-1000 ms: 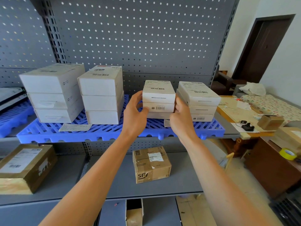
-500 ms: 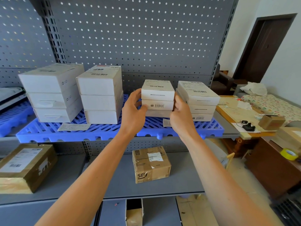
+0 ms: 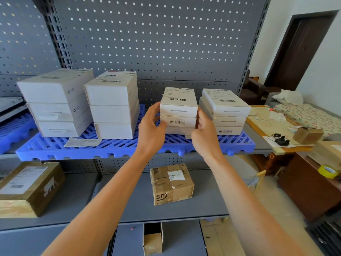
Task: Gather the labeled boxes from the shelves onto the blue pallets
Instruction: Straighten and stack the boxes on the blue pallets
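Observation:
A blue pallet (image 3: 114,147) lies on the upper grey shelf and carries several stacks of white labeled boxes. The stack of small white boxes (image 3: 178,109) in the middle sits between my two hands. My left hand (image 3: 150,131) grips its left side, thumb at the front and fingers behind. My right hand (image 3: 203,134) grips its right side, fingers wedged between this stack and the neighbouring stack (image 3: 225,112). Two taller stacks (image 3: 57,103) (image 3: 113,105) stand further left on the pallet.
A brown SF carton (image 3: 171,183) and a larger taped brown box (image 3: 27,187) sit on the lower shelf. A loose label (image 3: 82,142) lies on the pallet. Another blue pallet (image 3: 13,129) is at far left. Cluttered tables and a dark door are at right.
Both hands have stayed on the sides of the middle stack, which has barely shifted. The view has drifted slightly.

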Available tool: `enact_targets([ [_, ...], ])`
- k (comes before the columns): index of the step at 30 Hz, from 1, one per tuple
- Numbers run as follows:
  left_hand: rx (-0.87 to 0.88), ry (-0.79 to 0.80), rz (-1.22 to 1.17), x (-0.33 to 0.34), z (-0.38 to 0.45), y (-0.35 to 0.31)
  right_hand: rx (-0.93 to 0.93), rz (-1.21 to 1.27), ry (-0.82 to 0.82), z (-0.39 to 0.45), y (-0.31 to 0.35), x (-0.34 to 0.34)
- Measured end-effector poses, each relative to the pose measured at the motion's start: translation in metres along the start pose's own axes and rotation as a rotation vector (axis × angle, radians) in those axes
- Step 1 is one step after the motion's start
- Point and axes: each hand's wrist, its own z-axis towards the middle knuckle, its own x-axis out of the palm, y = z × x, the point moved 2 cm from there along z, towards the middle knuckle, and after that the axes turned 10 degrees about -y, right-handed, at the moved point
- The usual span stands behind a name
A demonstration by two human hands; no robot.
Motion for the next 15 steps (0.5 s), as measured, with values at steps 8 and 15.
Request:
enact_targets([
  [8, 0.014, 0.0, -0.001, 0.0012, 0.002, 0.0025, 0.005, -0.018, 0.023, 0.0037, 0.0, 0.0003],
  [15, 0.024, 0.006, 0.004, 0.0028, 0.0059, 0.0046, 0.016, -0.003, 0.03, 0.0058, 0.0012, -0.0014],
])
